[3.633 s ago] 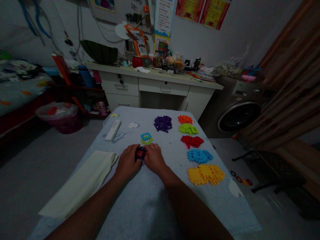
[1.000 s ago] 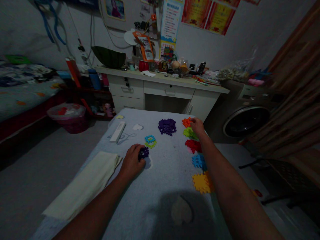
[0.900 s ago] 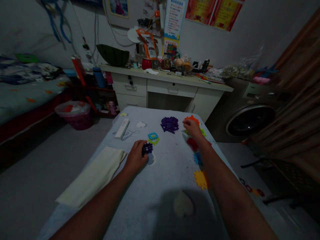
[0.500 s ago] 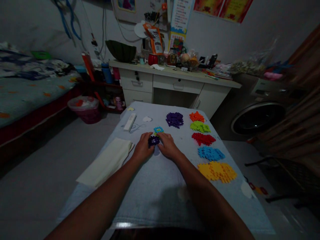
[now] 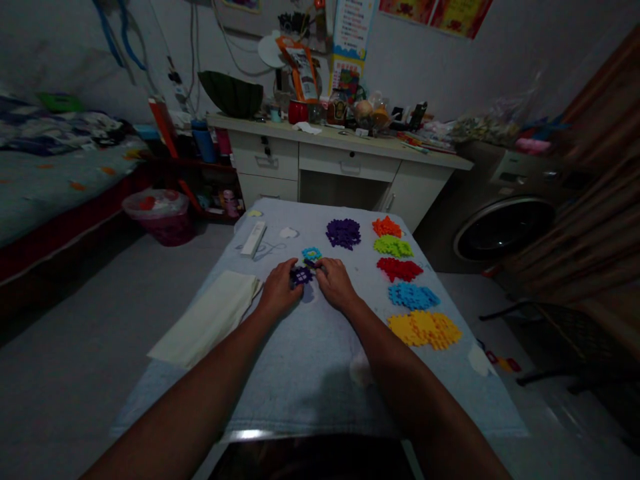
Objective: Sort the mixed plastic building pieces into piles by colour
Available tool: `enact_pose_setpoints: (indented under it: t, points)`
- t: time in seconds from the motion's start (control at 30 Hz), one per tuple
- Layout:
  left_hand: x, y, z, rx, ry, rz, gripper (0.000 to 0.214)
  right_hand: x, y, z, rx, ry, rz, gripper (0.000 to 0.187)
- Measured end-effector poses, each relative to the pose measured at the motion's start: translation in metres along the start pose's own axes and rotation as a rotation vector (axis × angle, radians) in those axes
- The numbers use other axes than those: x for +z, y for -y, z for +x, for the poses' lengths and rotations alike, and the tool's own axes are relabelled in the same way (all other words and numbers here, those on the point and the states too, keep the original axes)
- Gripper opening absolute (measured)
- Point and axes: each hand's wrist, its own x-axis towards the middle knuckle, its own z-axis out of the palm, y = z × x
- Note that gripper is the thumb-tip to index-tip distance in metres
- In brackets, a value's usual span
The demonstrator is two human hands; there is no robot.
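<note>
My left hand (image 5: pixel 280 293) and my right hand (image 5: pixel 335 285) meet over a small dark purple block piece (image 5: pixel 301 275) on the grey-blue cloth of the table (image 5: pixel 310 360). Both hands pinch it from either side, fingers curled. Just beyond the fingertips lies a small cyan and green joined piece (image 5: pixel 311 254). Sorted piles of toothed plastic pieces lie to the right: purple (image 5: pixel 343 233), orange (image 5: pixel 387 227), green (image 5: pixel 394 247), red (image 5: pixel 399 269), blue (image 5: pixel 413 295) and yellow (image 5: pixel 424 329).
A folded cream cloth (image 5: pixel 207 319) lies at the table's left edge, a white flat stick (image 5: pixel 253 239) further back. Behind stand a cluttered desk (image 5: pixel 345 157), a washing machine (image 5: pixel 500 207), a pink bin (image 5: pixel 159 215) and a bed (image 5: pixel 45 180) at left.
My right hand reached out to the orange and green piles, then came back to the purple piece held by my left hand. The view has shifted a little.
</note>
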Motion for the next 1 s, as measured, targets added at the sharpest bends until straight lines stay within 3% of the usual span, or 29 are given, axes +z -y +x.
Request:
enact_pose_setpoints:
  t: [0.1, 0.23, 0.37, 0.5, 0.67, 0.8, 1.0]
  points:
    - [-0.001, -0.002, 0.0, -0.008, 0.016, 0.04, 0.065, -0.03, -0.008, 0.003, 0.043, -0.022, 0.013, 0.028]
    - [-0.002, -0.003, 0.0, -0.01, 0.047, 0.067, 0.061, -0.088, -0.037, -0.005, 0.089, -0.112, 0.008, 0.022]
    - [-0.002, -0.003, 0.001, -0.006, 0.056, 0.088, 0.059, -0.144, -0.077, -0.034, 0.307, -0.189, 0.082, 0.019]
    - [0.0, -0.001, 0.002, 0.014, 0.058, 0.109, 0.057, -0.173, -0.105, -0.059, 0.498, -0.303, 0.204, 0.014]
    - [0.002, 0.003, 0.003, 0.032, 0.054, 0.121, 0.055, -0.164, -0.106, -0.043, 0.583, -0.316, 0.324, 0.007]
    - [0.0, 0.001, 0.003, 0.031, 0.045, 0.114, 0.053, -0.13, -0.094, -0.001, 0.636, -0.313, 0.441, 0.008]
    - [-0.004, -0.005, 0.002, 0.015, 0.063, 0.103, 0.051, -0.076, -0.078, 0.062, 0.753, -0.472, 0.709, 0.015]
